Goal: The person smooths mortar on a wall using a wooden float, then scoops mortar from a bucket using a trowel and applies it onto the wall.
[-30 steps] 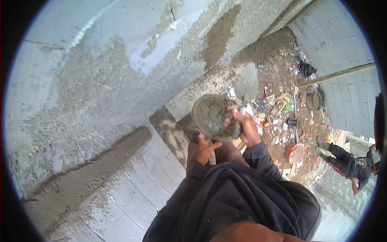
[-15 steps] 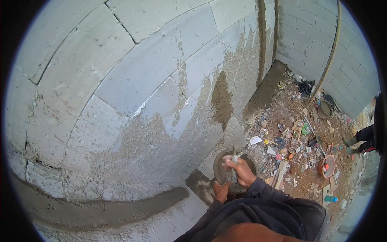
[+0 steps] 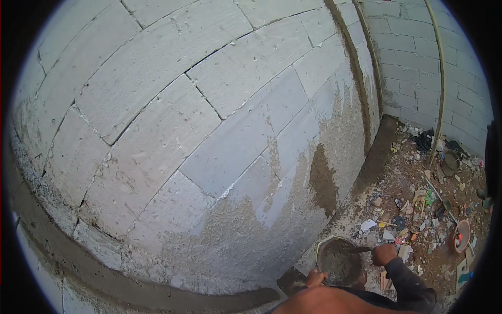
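A round bucket (image 3: 319,249) of wet grey mortar (image 3: 341,263) stands close to the foot of the block wall. My left hand (image 3: 315,278) is closed on the near left part of its rim. On the other side, my right hand (image 3: 384,255) grips a trowel by its handle, which the fingers hide. The dark trowel blade (image 3: 360,250) points left over the bucket's right edge. Rough wet mortar covers the lower part of the pale block wall (image 3: 246,141), with a darker patch (image 3: 323,180) beyond the bucket.
Rubble and litter (image 3: 413,209) lie on the dirt floor to the right. An orange bowl (image 3: 461,236) and a long-handled tool (image 3: 438,193) rest there. Farther back, a pole (image 3: 440,78) leans at the corner near a dark bucket (image 3: 451,163). A mortar-covered ledge (image 3: 157,294) runs along the lower left.
My right hand has moved from above the bucket to its right side, bringing the trowel blade to the rim. My left hand stays at the bucket. The view has tilted up toward the wall.
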